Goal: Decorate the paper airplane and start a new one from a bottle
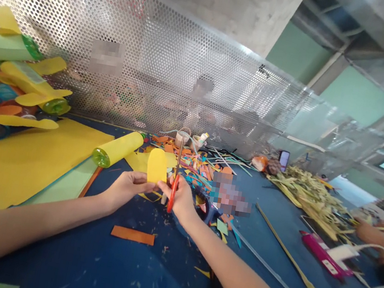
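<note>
My left hand (129,187) pinches a yellow paper piece (158,164) with a rounded top, holding it upright by its lower edge. In my right hand (182,200) is a pair of scissors (172,195) with red handles, its blades pointing up beside the paper. The right thumb reaches the paper's lower right corner. Left of the paper lies a bottle wrapped in yellow paper (121,148), its clear green base facing me. An orange paper strip (132,235) rests on the blue table (91,264) below my hands.
Large yellow sheets (27,160) lie at left, below piled paper-covered bottles (33,78). Coloured scraps (205,171) spread behind my hands. At right are a glue gun-like pink device (324,254), a clear stick (277,274), dried husks (312,193) and another person's hand (378,237).
</note>
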Demonstrator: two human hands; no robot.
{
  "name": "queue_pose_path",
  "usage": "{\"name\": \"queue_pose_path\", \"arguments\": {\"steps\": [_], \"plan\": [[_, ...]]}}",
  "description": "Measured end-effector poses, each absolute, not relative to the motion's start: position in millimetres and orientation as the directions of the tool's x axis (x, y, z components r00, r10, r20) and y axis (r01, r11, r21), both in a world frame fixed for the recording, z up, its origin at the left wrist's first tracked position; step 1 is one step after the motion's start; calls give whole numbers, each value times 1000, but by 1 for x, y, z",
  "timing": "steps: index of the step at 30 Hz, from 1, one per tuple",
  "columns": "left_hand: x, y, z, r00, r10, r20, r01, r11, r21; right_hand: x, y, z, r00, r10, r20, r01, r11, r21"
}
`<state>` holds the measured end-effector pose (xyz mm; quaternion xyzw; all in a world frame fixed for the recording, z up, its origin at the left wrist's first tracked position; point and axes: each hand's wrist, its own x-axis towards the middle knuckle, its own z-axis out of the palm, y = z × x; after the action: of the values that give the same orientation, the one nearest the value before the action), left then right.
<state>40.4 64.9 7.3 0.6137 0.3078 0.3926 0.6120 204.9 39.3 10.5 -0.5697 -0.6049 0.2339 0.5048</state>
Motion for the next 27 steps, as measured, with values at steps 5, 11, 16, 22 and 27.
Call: {"name": "queue_pose_path", "arguments": {"steps": [5, 11, 16, 22, 27], "plan": [[41, 65, 10, 435, 896, 87, -76, -60, 995, 205, 40, 17, 141, 967, 214, 320, 160, -934], [41, 70, 9, 436, 899, 48, -98, -6, 995, 214, 46, 17, 97, 977, 190, 240, 163, -957], [41, 72, 8, 407, 912, 57, -83, -26, 996, 216, 47, 20, 130, 970, 206, 245, 170, -955], [39, 71, 11, 444, 892, 81, -56, -63, 996, 218, 50, 15, 123, 959, 255, 300, 209, -931], [41, 71, 11, 525, 849, 64, -77, -28, 997, 224, 51, 10, 31, 945, 327, 437, 281, -854]]}}
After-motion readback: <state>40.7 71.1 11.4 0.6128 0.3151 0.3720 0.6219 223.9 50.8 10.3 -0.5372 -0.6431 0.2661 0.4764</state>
